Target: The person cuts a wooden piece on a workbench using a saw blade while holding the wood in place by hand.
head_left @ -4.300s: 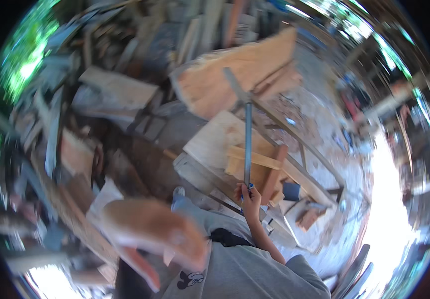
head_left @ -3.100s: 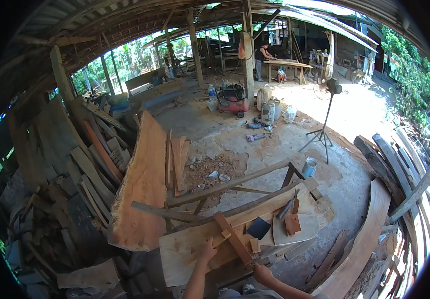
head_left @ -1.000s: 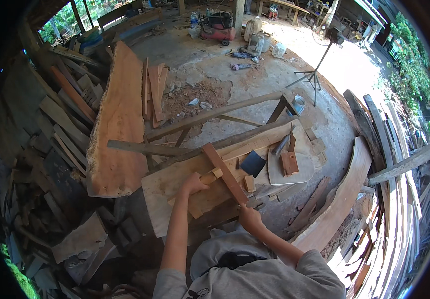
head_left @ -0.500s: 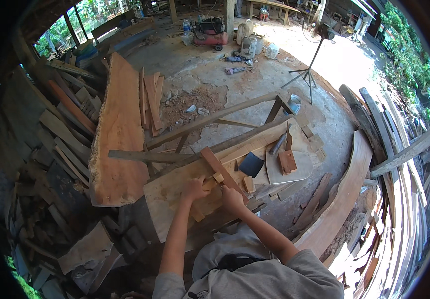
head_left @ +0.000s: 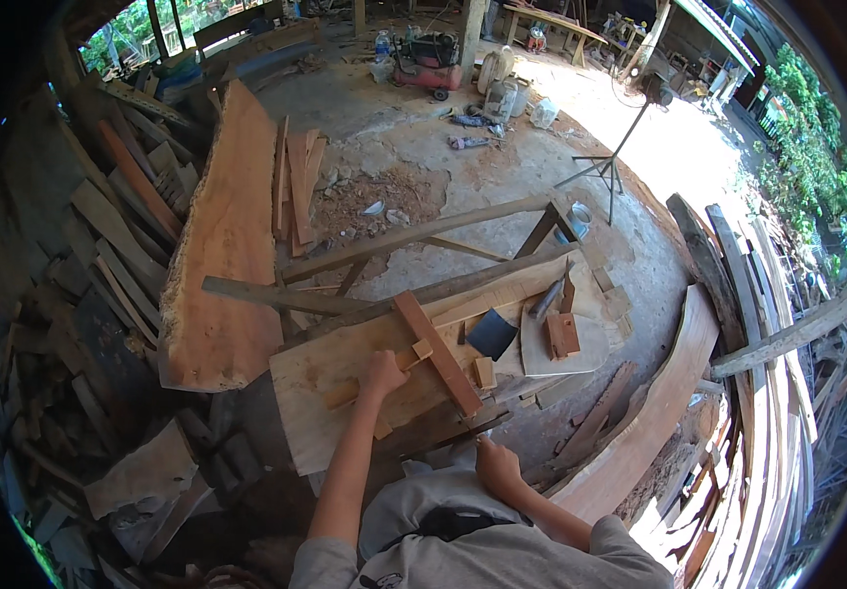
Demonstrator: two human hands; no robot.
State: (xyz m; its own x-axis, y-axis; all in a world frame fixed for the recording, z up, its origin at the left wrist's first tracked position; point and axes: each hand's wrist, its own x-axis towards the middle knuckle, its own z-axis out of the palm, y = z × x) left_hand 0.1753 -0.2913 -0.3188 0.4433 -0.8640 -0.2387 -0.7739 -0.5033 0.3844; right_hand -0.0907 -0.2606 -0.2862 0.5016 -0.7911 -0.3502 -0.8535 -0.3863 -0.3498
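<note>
My left hand (head_left: 384,376) is closed around a light wooden piece, whose small block-like end (head_left: 421,349) shows beyond the fingers; the rest is hidden. This piece lies over a pale wooden slab (head_left: 298,391), beside a reddish-brown wooden bar (head_left: 439,353) set crosswise. Close to my body, off the slab's near edge, my right hand (head_left: 499,465) is in a fist. Something small and pale shows at its fingertips, too small to name. Just beyond that hand runs a thin dark strip (head_left: 463,433). Right of the bar stands a small wooden block (head_left: 484,372).
A dark square sheet (head_left: 492,334), a reddish wooden block (head_left: 563,336) and a dark-handled tool (head_left: 547,298) lie farther right. A timber frame (head_left: 413,234) stands behind. A large live-edge slab (head_left: 219,245) is at left, stacked planks (head_left: 752,422) at right, a tripod (head_left: 620,157) behind.
My right hand has left the reddish-brown bar and moved back toward my body. My left hand stays closed on the light wooden piece. The whole view has shifted slightly.
</note>
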